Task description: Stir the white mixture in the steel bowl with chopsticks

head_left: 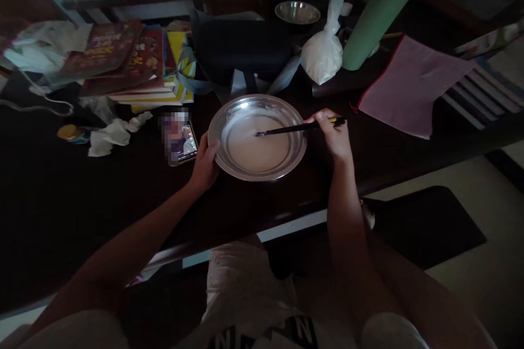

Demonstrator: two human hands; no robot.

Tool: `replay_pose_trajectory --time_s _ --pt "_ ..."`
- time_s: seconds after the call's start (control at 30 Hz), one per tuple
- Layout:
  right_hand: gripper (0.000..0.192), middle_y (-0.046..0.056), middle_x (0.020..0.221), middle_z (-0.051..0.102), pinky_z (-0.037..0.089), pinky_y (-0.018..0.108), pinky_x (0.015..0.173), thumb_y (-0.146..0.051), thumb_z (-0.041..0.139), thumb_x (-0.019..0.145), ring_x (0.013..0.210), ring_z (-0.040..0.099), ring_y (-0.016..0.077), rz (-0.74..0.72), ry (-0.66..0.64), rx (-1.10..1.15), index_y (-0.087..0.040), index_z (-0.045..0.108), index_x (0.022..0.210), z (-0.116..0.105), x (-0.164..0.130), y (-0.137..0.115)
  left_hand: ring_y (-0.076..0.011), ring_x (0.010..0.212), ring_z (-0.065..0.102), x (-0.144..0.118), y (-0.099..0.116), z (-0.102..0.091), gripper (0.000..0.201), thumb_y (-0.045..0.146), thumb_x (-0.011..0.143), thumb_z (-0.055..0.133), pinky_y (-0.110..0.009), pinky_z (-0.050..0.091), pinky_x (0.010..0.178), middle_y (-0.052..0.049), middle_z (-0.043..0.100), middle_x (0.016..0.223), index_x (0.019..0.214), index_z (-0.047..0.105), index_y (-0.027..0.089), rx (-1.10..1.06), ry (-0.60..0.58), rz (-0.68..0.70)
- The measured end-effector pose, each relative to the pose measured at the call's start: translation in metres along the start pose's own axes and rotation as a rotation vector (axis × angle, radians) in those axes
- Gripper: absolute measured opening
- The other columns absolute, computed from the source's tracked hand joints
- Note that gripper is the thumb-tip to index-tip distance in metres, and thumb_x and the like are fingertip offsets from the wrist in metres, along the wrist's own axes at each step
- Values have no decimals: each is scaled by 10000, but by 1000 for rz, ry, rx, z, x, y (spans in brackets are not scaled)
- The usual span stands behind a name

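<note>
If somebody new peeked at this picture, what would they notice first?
Probably the shiny metal bowl of pale liquid in the middle, with the left hand on its rim and the right hand holding a slim dark utensil in it. Next, maybe the thick green column slanting up at the back right, with a bag of white stuff just left of its base.

I can't see most fingers of the left hand (206, 164) behind the bowl (262, 175) — blocky blur hides part of the phone (187, 147)'s screen.
</note>
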State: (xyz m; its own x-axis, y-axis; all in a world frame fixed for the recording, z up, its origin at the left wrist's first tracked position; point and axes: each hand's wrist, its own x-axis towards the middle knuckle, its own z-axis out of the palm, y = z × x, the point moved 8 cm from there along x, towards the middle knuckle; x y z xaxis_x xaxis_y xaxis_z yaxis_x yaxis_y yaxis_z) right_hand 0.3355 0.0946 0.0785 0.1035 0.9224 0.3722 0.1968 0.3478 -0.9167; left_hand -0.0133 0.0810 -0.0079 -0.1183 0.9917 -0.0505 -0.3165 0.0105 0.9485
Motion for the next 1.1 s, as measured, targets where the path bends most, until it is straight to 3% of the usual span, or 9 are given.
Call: replay_pose_trajectory --time_s 0.07,0.23,0.4,0.53,0.7,0.87,1.03,1.1 --pt "580 -12 652 714 585 354 741 -800 637 892 705 718 176 20 34 -9 -267 721 681 -3 0 0 -259 1024 749 0 0 0 483 496 736 903 -381 631 902 -21 778 1090 1111 688 279 10 -7 5" --pt "577 -13 644 701 576 348 735 -808 685 848 715 708 174 20 -73 -14 -265 711 653 7 -1 -3 -282 1087 741 0 1 0 530 554 749 889 -389 624 921 -38 771 1099 1160 694 281 43 -16 13" --pt "556 -12 655 713 565 337 713 -764 643 913 696 699 165 33 32 -11 -265 730 684 -4 -1 1 -280 1078 740 0 1 0 546 578 738 899 -398 622 940 -34 774 1114 1156 706 284 52 -26 16" --pt "540 -17 669 726 593 351 774 -778 698 861 752 735 178 25 -63 -3 -268 730 686 4 0 2 -293 1131 729 0 0 1 508 572 760 884 -416 620 970 -37 765 1115 1130 690 284 46 -38 18" --pt "555 -18 647 703 602 357 736 -787 655 889 704 739 178 31 68 14 -269 718 701 -5 0 3 -301 1141 721 0 0 0 501 543 753 896 -425 618 968 -38 759 1110 1117 674 280 26 -15 5" --pt "532 -16 656 715 615 359 749 -778 698 862 744 751 188 44 -25 9 -274 719 691 3 -1 3 -297 1145 726 -1 1 2 464 532 765 878 -403 621 942 -49 760 1113 1099 681 278 32 -22 4" --pt "546 -14 645 719 600 352 735 -769 659 901 705 730 177 21 62 9 -272 725 684 -5 -1 0 -284 1091 737 -1 2 0 460 530 745 890 -389 622 931 -39 771 1103 1075 700 274 35 -9 8" --pt "558 -15 628 710 593 347 719 -775 655 899 680 720 172 34 34 12 -268 724 677 -2 -1 1 -277 1070 741 -1 2 1 481 538 739 893 -385 622 925 -32 774 1094 1093 699 275 40 -8 11"
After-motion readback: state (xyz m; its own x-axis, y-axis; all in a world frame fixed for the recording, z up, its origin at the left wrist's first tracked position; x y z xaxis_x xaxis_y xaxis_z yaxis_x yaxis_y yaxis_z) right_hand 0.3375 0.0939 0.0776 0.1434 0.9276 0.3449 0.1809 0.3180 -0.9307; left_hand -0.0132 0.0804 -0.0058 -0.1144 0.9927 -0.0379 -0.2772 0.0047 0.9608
